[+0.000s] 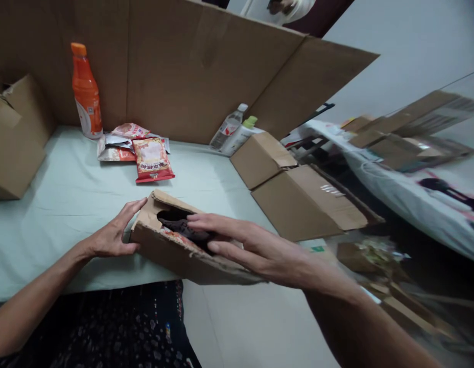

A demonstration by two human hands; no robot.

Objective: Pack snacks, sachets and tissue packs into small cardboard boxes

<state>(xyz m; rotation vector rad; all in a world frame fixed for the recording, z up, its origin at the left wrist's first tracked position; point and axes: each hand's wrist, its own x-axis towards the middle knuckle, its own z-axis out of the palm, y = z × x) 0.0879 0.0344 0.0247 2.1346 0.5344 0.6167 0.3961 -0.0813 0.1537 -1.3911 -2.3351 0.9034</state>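
Observation:
An open, narrow cardboard box (pixel 171 263) sits tilted at the front edge of the cloth-covered table, partly past it. My left hand (pixel 112 232) braces its left end, with the fingers at the top corner and the thumb lower down. Over the opening, my right hand (pixel 256 248) reaches in with fingers and thumb around a dark brown, crumpled-looking item (pixel 185 228), whose kind I cannot make out. Beside that item, inside the box, shows an orange-and-white printed packet (pixel 178 237). The rest of the contents is hidden by the box wall and my right hand.
Behind stand an orange bottle (pixel 86 94), red snack packets (pixel 153 158), a clear bottle (pixel 228 128) and a green-capped white bottle (pixel 240 135) against a cardboard panel (pixel 164 66). Cardboard boxes flank the table at left (pixel 15 148) and right (pixel 298 204).

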